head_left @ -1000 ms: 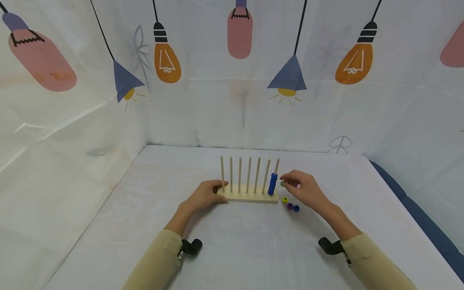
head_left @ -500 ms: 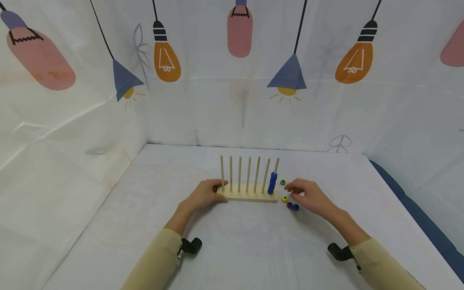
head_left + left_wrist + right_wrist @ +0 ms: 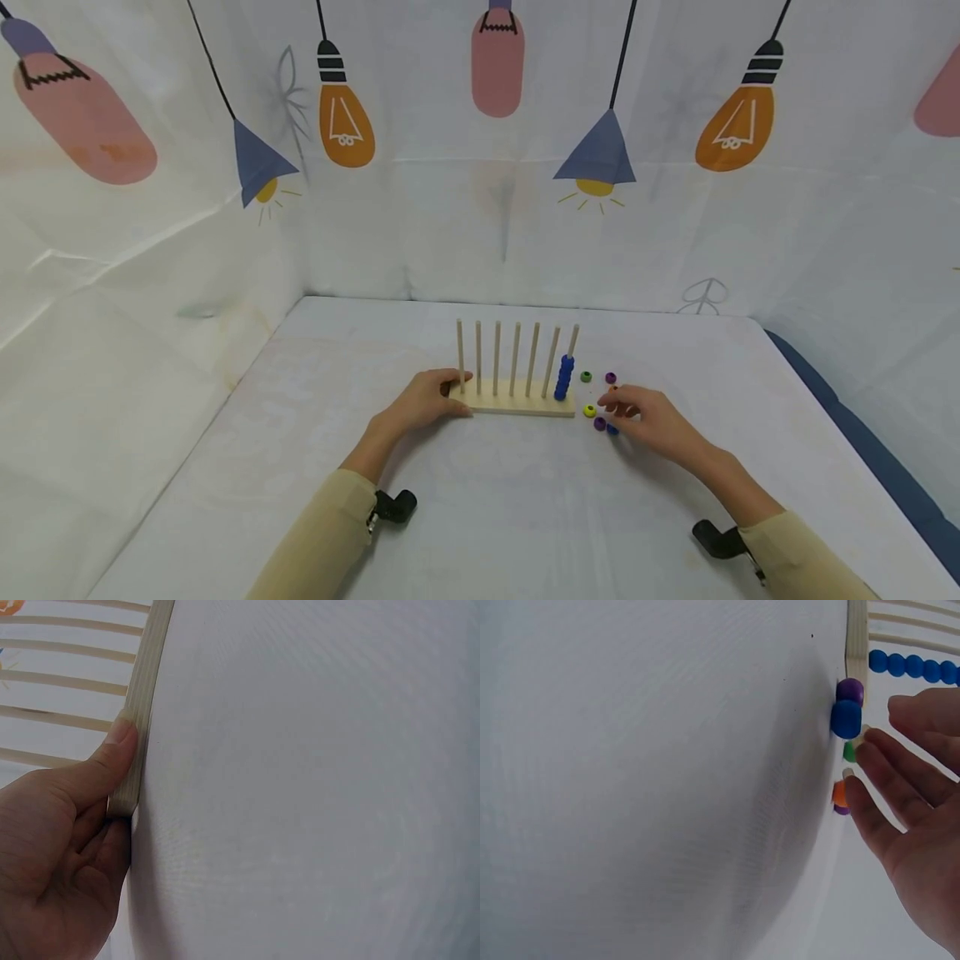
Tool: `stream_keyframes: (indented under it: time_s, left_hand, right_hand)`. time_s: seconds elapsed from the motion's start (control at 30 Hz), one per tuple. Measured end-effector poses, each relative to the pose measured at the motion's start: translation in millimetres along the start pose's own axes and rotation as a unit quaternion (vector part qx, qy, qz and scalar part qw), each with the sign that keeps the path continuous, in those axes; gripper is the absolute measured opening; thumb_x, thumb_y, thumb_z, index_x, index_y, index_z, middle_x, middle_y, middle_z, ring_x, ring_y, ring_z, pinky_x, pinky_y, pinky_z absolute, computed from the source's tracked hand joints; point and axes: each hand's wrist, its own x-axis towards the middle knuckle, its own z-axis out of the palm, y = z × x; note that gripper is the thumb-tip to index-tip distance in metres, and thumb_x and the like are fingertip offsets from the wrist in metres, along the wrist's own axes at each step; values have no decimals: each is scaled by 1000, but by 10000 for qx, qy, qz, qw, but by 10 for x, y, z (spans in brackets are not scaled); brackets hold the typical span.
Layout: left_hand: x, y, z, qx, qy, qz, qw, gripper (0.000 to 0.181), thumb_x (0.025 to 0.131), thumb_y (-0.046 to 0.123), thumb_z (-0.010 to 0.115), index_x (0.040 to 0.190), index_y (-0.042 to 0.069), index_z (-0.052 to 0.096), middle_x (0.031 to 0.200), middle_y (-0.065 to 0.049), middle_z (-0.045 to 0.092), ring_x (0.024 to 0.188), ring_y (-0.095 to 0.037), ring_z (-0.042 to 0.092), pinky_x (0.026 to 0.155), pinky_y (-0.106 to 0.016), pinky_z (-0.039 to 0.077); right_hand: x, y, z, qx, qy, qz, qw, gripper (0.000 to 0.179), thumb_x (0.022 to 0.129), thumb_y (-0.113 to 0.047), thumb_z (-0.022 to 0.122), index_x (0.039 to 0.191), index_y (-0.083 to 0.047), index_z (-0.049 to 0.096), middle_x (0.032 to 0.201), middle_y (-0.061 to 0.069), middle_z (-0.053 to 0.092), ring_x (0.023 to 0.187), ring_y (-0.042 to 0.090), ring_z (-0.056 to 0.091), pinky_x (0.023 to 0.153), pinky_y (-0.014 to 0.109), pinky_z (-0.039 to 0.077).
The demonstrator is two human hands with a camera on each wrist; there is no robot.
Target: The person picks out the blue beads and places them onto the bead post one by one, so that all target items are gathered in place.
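Observation:
A wooden peg rack [image 3: 517,405] stands on the table with a row of upright pegs. A stack of blue beads [image 3: 564,379] fills most of its rightmost peg. My left hand [image 3: 420,402] grips the rack's left end, thumb on the front edge and fingers behind. Just right of the rack, my right hand [image 3: 648,421] hovers over loose beads, thumb and fingers apart with nothing seen between them. Near its fingertips lie a yellow bead [image 3: 589,411], a purple bead [image 3: 599,424] and a partly hidden blue bead [image 3: 846,719]. An orange bead [image 3: 841,794] is partly covered by the fingers.
Behind the right hand lie a green bead [image 3: 586,377] and another purple bead [image 3: 611,378]. The white-covered table [image 3: 495,508] meets a lamp-patterned sheet [image 3: 450,225] at the back. Each wrist wears a black camera [image 3: 395,507].
My right hand has drawn back to the right and nearer, away from the green bead, uncovering it and the far purple bead. The left hand and rack have stayed put.

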Motion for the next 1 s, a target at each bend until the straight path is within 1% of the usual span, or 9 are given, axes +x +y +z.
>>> stream_keyframes:
  time_s: [0.27, 0.4, 0.57, 0.83, 1.0]
  left_hand:
    - [-3, -4, -12, 19, 42, -18, 10000, 62, 77, 30, 86, 134, 19, 64, 139, -3, 62, 134, -22, 52, 114, -41, 40]
    - [1, -23, -8, 55, 70, 7, 10000, 62, 77, 30, 86, 134, 19, 64, 139, -3, 62, 134, -22, 53, 114, -42, 41]
    - [4, -38, 2, 78, 94, -50, 9999, 62, 77, 30, 86, 134, 21, 64, 139, -3, 62, 135, -22, 52, 114, -42, 41]
    - [-18, -6, 3, 8, 70, -66, 10000, 61, 78, 28, 86, 134, 20, 64, 139, -4, 62, 134, -23, 52, 115, -43, 40]
    - [-25, 5, 8, 26, 82, -76, 9999, 61, 78, 28, 86, 134, 20, 64, 138, -4, 63, 133, -22, 53, 114, -42, 40]
  right_hand:
    - [-78, -7, 12, -54, -188, 277, 9994, 28, 85, -2, 70, 113, -7, 71, 102, 2, 70, 86, 10, 60, 75, 22, 55]
    - [-96, -14, 30, -106, -195, 349, 9991, 27, 84, -3, 72, 111, -8, 72, 99, 0, 69, 84, 9, 59, 75, 22, 55]
    - [-100, -34, 41, -178, -220, 394, 9988, 26, 84, -3, 73, 109, -8, 73, 98, 0, 68, 83, 9, 58, 73, 22, 54]
    - [-95, -47, 66, -282, -334, 699, 9966, 20, 84, -4, 73, 103, -8, 75, 96, 1, 66, 82, 12, 56, 70, 23, 52]
    - [-93, -24, 68, -337, -388, 717, 9961, 19, 84, -5, 73, 103, -10, 75, 94, -1, 65, 81, 11, 55, 70, 21, 51]
